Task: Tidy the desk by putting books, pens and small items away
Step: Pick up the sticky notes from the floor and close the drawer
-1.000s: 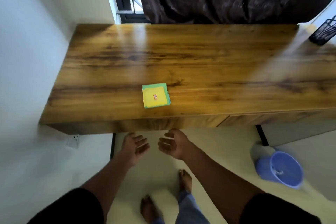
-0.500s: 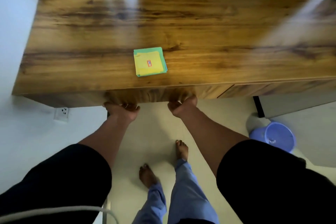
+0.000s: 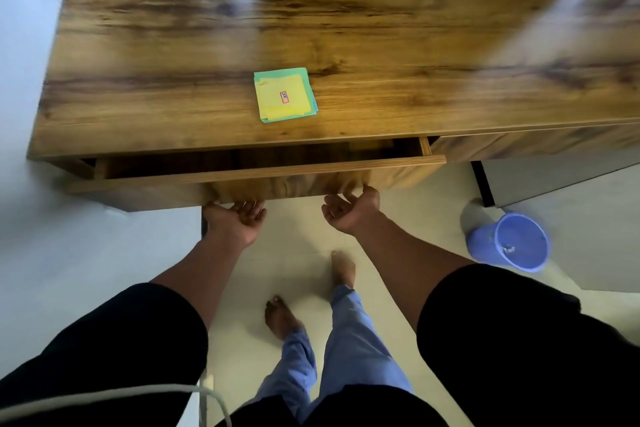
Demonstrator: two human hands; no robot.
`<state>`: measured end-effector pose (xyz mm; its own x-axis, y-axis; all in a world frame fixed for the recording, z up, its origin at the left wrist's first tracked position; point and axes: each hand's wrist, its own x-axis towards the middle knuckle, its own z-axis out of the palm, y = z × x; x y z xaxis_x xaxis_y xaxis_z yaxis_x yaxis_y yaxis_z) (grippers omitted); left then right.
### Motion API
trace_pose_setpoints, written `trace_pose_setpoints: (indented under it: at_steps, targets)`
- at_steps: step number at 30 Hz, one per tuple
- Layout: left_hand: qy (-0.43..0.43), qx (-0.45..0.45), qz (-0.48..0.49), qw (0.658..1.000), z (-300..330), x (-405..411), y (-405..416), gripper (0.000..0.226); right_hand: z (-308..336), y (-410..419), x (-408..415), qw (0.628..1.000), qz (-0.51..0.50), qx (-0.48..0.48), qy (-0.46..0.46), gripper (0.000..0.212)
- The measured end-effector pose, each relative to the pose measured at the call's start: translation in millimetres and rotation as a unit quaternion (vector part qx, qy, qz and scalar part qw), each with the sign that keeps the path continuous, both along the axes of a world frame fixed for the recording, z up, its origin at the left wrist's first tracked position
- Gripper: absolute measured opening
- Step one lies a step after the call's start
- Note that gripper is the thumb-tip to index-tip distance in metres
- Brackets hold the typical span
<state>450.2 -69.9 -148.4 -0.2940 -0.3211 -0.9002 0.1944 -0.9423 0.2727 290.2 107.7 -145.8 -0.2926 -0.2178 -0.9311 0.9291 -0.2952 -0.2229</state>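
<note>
A stack of yellow and green sticky notes (image 3: 284, 95) with a small red label lies on the wooden desk (image 3: 173, 80) near its front edge. Below it the left drawer (image 3: 311, 168) stands pulled out a little, its inside dark. My left hand (image 3: 235, 218) hooks its fingers palm up under the bottom edge of the drawer front. A little to the right, my right hand (image 3: 349, 211) grips the same bottom edge, palm up too. The fingertips of both hands are hidden under the wood.
A blue plastic bucket (image 3: 509, 241) stands on the floor at the right. A second drawer front (image 3: 536, 144) to the right is closed. A white wall borders the desk on the left. My bare feet (image 3: 343, 269) stand on the pale floor.
Both hands rose from below the desk to the drawer's bottom edge and pulled it out; the drawer was closed before and now shows a dark gap.
</note>
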Motion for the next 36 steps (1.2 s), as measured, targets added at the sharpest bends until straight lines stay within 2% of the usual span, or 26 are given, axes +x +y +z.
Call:
trace_pose_setpoints:
  at_steps: [8,11,13,15,19,28,31,33,34,35,36]
  targets:
    - [-0.083,-0.010,-0.072,0.994,0,35,36,0.034,-10,45,24,0.998,0.049,0.046,-0.015,0.055]
    - [-0.087,-0.006,-0.093,0.992,2,69,62,0.036,-6,71,61,0.997,0.034,0.059,-0.028,0.058]
    - [-0.088,-0.008,-0.122,0.989,3,75,64,0.040,-3,73,66,0.996,0.060,0.052,-0.030,0.057]
    - [-0.100,-0.021,-0.127,0.987,1,77,61,0.043,0,72,66,0.998,0.042,0.046,-0.022,0.054]
    - [-0.086,-0.019,-0.151,0.985,7,89,70,0.038,11,81,76,0.997,0.056,0.044,-0.030,0.053]
    - [-0.047,-0.003,-0.123,0.991,10,111,101,0.022,4,106,100,0.998,0.041,0.011,-0.043,0.048]
    - [-0.050,-0.010,-0.147,0.988,11,118,109,0.024,4,115,109,0.998,0.049,0.005,-0.032,0.041]
    - [-0.082,-0.049,-0.242,0.966,15,121,117,0.021,6,124,117,0.996,0.094,0.007,-0.005,0.039]
    - [-0.098,-0.091,-0.326,0.936,19,123,123,0.021,10,128,120,0.988,0.153,0.017,0.026,0.039]
    - [-0.112,-0.157,-0.411,0.891,26,124,130,0.023,17,131,125,0.969,0.235,0.034,0.064,0.039]
    - [-0.128,-0.254,-0.478,0.831,32,125,137,0.023,24,131,130,0.937,0.325,0.061,0.110,0.038]
